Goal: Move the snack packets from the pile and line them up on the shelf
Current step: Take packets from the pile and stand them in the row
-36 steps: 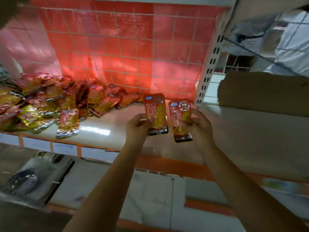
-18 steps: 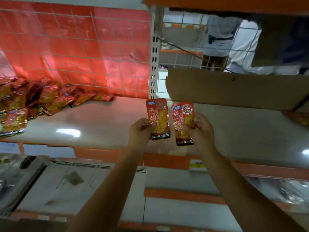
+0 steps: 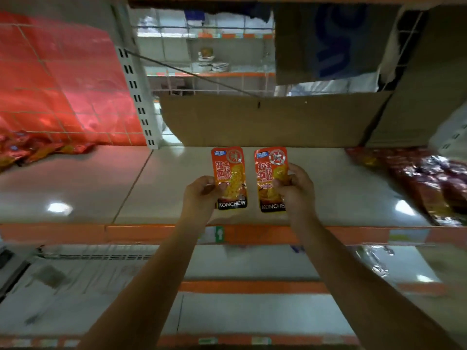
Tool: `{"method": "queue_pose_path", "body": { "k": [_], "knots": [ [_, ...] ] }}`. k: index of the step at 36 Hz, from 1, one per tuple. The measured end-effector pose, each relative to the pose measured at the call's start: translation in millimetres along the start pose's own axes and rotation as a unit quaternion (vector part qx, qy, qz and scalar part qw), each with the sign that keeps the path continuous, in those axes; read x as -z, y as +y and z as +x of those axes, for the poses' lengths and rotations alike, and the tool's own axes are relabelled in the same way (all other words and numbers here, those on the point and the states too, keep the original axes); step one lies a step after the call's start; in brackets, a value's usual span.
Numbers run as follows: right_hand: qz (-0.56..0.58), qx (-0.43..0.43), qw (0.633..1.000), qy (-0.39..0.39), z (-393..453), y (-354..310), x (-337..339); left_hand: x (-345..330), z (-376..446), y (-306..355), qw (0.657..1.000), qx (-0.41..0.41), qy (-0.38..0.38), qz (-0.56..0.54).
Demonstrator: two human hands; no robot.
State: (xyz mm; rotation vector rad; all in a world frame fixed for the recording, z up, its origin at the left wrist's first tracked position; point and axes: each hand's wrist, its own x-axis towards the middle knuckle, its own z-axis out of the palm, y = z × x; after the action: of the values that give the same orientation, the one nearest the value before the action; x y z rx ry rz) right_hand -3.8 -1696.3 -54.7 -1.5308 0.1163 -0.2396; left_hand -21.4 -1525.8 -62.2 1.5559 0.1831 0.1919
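Above shelf [image 3: 156, 188], packets [image 3: 230, 181] in both hands [image 3: 199, 195].

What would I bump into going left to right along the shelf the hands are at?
Heap of red and yellow foil snack packets → left hand → its upright orange packet → second orange packet → right hand → row of dark red shiny packets.

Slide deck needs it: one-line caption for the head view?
Left hand and right hand each hold an orange snack packet upright over the shelf.
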Motion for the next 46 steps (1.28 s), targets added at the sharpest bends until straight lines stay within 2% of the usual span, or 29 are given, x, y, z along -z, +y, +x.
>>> {"method": "queue_pose_path", "body": {
  "k": [4,9,16,25,33,38,41,46],
  "knots": [
    [-0.034,0.009,0.999,0.012,31,7,85,-89,-7,-2,0.999,0.008,0.016,-0.035],
    [-0.086,0.034,0.995,0.023,63,6,184,-190,-24,-6,0.999,0.023,-0.002,-0.049],
    [-0.189,0.034,0.981,-0.016,98,7,270,-273,-40,-9,0.999,0.048,0.002,0.005],
    [-0.312,-0.01,0.95,-0.031,157,-5,287,-305,-35,-13,0.996,0.053,0.026,0.074],
    [-0.342,-0.011,0.938,-0.06,187,-8,276,-315,-12,-23,0.993,0.062,0.03,0.099],
    [-0.469,0.03,0.878,-0.09,195,-3,267,-328,5,-26,0.993,0.064,0.035,0.096],
    [-0.54,0.026,0.834,-0.114,196,-2,263,-334,11,-26,0.993,0.068,0.036,0.093],
    [-0.608,0.015,0.784,-0.125,198,-2,258,-332,17,-28,0.992,0.054,0.025,0.109]
  ]
}}
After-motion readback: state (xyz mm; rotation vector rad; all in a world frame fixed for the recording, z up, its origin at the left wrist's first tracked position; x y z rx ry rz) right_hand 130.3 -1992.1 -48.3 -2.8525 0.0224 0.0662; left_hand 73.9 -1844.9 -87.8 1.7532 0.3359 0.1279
